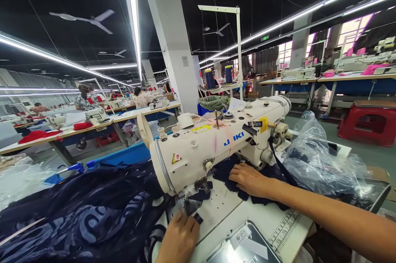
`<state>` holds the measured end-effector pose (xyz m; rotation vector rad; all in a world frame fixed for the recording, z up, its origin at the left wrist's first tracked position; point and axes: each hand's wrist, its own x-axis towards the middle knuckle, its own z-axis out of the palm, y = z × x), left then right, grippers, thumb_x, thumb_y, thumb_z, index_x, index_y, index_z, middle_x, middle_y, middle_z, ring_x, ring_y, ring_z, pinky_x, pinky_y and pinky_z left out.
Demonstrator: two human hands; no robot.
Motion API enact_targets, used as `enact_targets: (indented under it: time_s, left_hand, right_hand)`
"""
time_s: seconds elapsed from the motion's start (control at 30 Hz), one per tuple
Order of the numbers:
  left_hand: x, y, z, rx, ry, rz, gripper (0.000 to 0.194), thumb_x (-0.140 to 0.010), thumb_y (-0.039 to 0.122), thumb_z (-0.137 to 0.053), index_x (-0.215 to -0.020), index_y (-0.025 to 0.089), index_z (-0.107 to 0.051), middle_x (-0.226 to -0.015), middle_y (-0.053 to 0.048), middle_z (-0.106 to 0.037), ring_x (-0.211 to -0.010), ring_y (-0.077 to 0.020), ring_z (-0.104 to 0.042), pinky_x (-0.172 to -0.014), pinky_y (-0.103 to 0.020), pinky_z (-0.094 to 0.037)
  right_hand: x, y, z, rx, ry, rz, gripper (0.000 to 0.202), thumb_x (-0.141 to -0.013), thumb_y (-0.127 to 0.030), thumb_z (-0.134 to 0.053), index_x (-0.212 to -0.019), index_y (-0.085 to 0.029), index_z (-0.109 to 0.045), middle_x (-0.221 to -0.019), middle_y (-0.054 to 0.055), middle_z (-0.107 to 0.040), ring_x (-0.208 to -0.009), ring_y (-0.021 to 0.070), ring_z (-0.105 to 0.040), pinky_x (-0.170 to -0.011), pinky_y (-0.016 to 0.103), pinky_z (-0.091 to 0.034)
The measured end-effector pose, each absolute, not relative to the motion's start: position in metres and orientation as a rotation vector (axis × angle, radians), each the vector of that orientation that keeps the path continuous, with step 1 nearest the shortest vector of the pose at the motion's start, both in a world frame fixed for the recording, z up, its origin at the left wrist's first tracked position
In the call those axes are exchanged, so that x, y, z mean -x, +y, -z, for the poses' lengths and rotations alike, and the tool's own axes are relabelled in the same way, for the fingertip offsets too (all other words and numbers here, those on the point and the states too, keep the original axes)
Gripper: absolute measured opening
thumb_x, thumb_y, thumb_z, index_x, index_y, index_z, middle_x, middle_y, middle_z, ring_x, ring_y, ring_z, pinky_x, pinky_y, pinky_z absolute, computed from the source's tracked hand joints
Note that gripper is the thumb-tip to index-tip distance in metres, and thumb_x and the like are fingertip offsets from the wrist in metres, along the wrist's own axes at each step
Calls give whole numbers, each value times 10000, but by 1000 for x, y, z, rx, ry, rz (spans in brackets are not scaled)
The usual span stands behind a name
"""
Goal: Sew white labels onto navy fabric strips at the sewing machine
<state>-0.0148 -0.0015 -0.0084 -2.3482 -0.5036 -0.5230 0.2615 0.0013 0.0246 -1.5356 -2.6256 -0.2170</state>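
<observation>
A white sewing machine (198,143) with blue lettering stands across the middle of the view. Close below its needle area, my left hand (181,236) is closed with bent fingers on navy fabric (198,218), of which a small dark end shows beside the fingertips. Under the machine's arm, my right hand (249,178) bends its fingers over a pile of small navy fabric pieces (221,172), gripping at the pile; the fingertips are partly hidden. A large heap of navy patterned garments (93,217) lies to the left of the machine and reaches its needle end.
Clear plastic bags (321,159) lie at the right of the machine. A shiny panel (244,246) and a printed ruler (286,226) are on the near table. Navy thread cones (210,79) stand behind. A red stool (369,122) is at right; co-workers (85,97) sit at far left.
</observation>
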Motion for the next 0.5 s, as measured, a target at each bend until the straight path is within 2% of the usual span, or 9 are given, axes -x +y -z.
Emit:
enact_targets:
  time_s: [0.27,0.37,0.5]
  left_hand:
    - [16,-6,8,2316,-503,621,224,-601,-39,-395,-554,174,-443,-529,16,-503,-474,-134,-403,-602,-289,-268]
    - [16,-6,8,2315,-499,647,218,-596,-30,-390,-539,174,-439,-516,13,-496,-465,-135,-396,-586,-289,-261]
    - [16,-6,8,2319,-495,659,209,-608,-19,-398,-542,174,-444,-519,15,-503,-467,-134,-405,-582,-290,-265]
  right_hand:
    - [-261,0,-32,1519,-2650,144,239,-742,-77,-532,-969,-144,-568,-964,79,-568,-920,223,-506,-800,340,-377]
    - [-262,0,-33,1497,-2621,151,220,-722,-62,-546,-923,-149,-565,-948,70,-553,-891,208,-504,-780,316,-387]
    - [-268,-8,-40,1389,-2561,152,171,-769,-30,-460,-818,-163,-555,-836,32,-556,-787,154,-516,-729,263,-389]
